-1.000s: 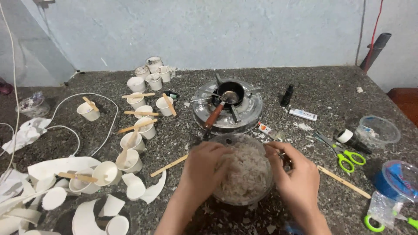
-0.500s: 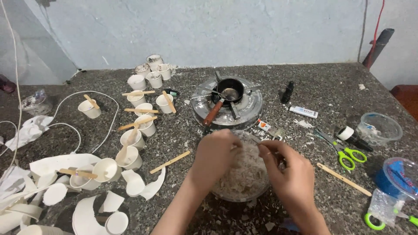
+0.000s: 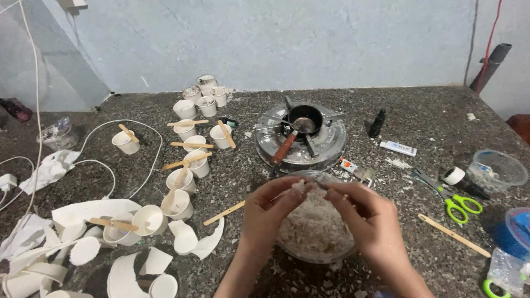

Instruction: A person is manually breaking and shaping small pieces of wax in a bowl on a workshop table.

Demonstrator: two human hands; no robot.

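Both hands up off the bowl (image 3: 316, 232) sides now: left hand (image 3: 270, 207) and right hand (image 3: 369, 215) together, pinching one white flake (image 3: 301, 186) above the flakes.

Your hands work over a clear, glossy bowl (image 3: 316, 243) of pale, matt, flaky shavings (image 3: 314, 226). At twelve o'clock from it, the shiny metal burner (image 3: 301, 138) carries a black pot with a smooth wooden handle. The countertop (image 3: 419, 110) looks like rough speckled stone; at nine o'clock stand matt white paper cups (image 3: 187, 179) with bare wooden sticks.
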